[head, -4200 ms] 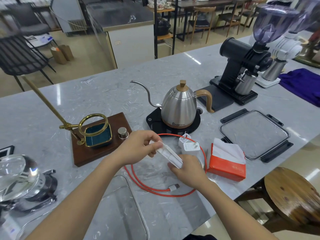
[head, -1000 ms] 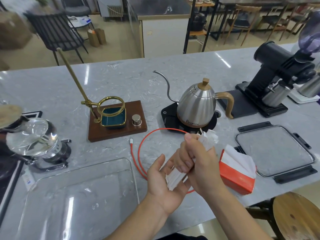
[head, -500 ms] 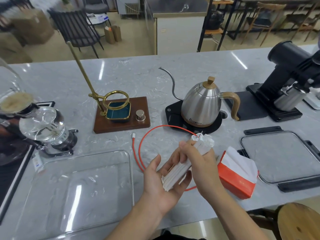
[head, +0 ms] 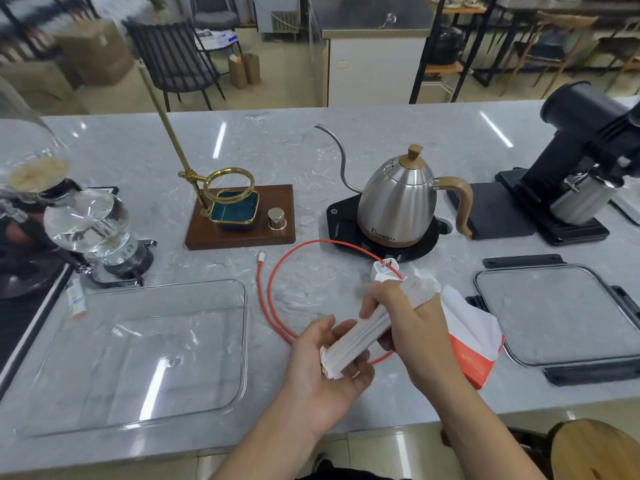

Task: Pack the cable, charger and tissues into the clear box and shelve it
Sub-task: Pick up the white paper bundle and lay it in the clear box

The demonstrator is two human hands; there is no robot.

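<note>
Both hands hold the tissue pack: right-hand fingers curled around it, its end on straight left-hand fingers.

clear box open-topped | cable loop just beside its right wall

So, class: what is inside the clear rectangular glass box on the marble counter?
Nothing is packed in the clear rectangular glass box; only the marble counter shows through it. No part is covered.
</note>
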